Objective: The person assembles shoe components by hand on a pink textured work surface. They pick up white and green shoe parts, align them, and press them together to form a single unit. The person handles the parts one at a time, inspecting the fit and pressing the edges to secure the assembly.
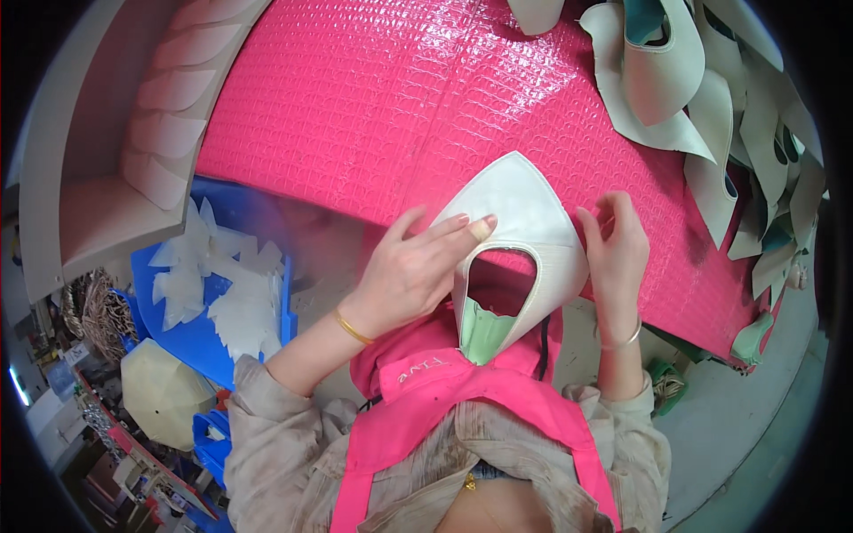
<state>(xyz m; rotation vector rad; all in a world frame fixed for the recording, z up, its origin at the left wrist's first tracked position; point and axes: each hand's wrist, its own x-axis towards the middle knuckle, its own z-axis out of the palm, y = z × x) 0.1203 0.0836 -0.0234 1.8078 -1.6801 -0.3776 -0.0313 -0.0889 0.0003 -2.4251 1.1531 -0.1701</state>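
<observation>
A white shoe upper, with a pointed toe, a rounded opening and a pale green lining, is at the table's near edge. Its toe points away from me and its lined heel end hangs toward my apron. My left hand grips it on the left side, fingers stretched across the white surface; a yellowish wrap covers one fingertip. Just beside the upper's right edge, my right hand is raised with its fingers loosely bent and apart. No item shows in it, and whether the thumb touches the edge is unclear.
Under the near edge of the pink, glossy textured table is my pink apron. Many pale shoe uppers are heaped at the far right. Cut white pieces lie in a blue bin at left, below a beige rack.
</observation>
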